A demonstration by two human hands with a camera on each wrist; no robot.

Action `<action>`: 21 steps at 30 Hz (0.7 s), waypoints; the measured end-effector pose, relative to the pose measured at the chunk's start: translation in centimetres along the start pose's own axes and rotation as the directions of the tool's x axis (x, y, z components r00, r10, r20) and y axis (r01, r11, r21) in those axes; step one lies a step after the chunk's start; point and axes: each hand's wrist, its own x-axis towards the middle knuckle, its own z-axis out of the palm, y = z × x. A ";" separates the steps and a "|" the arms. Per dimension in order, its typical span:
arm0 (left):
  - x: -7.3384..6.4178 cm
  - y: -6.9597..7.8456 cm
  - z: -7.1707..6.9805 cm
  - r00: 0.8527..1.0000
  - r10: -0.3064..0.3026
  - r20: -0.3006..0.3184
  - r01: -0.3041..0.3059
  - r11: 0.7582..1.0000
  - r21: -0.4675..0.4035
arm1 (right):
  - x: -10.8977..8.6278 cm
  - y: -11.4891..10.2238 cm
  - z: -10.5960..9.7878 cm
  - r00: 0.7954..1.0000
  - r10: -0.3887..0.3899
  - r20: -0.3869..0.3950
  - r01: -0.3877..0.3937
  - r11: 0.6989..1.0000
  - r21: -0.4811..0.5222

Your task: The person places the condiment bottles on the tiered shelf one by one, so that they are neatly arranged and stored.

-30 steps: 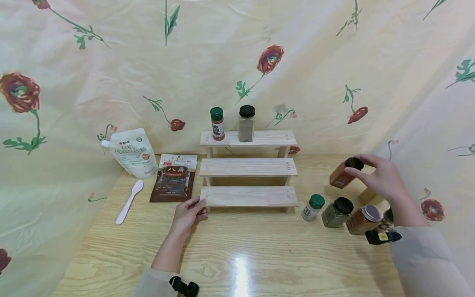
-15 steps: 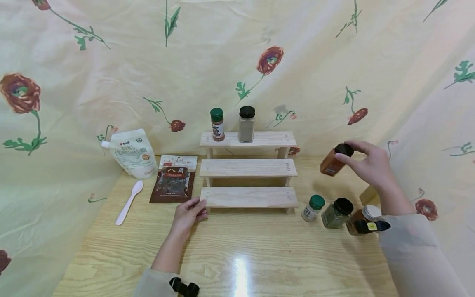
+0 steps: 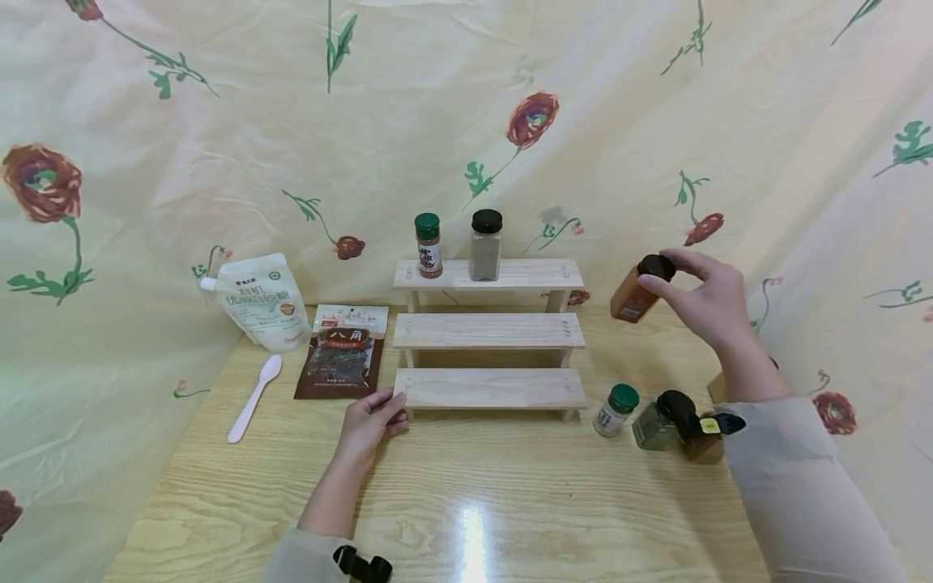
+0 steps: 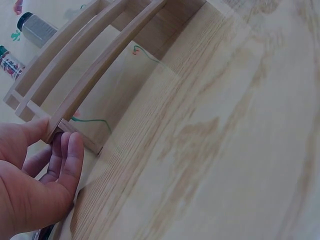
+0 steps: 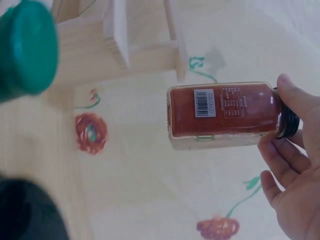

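A square glass spice jar [image 3: 631,296] of reddish-brown powder is held in the air by my right hand [image 3: 705,301], right of the rack. Thumb and fingers pinch its black lid, and the jar tilts; a barcode label [image 5: 204,103] shows in the right wrist view. My left hand [image 3: 369,427] grips the front left corner of the three-step wooden rack [image 3: 488,330], thumb on top and fingers [image 4: 71,162] under the lowest step. On the top step stand a green-capped spice bottle [image 3: 428,246] and a black-lidded jar [image 3: 485,247] of greyish powder.
Right of the rack stand a small green-capped bottle [image 3: 615,410], a black-lidded jar of green contents [image 3: 656,425] and a brown jar [image 3: 704,450] partly behind the right wrist. At left are a white spouted pouch [image 3: 261,300], a brown packet [image 3: 341,353] and a white spoon [image 3: 255,398].
My right hand has lifted the reddish-brown spice jar up and leftward, away from the other jars and towards the rack. The left hand stays on the rack's corner.
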 end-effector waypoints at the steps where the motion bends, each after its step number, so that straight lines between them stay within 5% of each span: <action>1: 0.0 0.0 0.0 1.000 0.000 0.000 0.000 1.000 0.000 | 0.2 -0.3 0.1 1.000 0.000 -0.005 0.000 1.000 0.006; 21: 0.0 0.0 0.0 1.000 0.001 0.002 -0.001 1.000 0.001 | 3.3 -4.0 2.0 0.997 -0.067 -0.029 0.069 0.991 0.110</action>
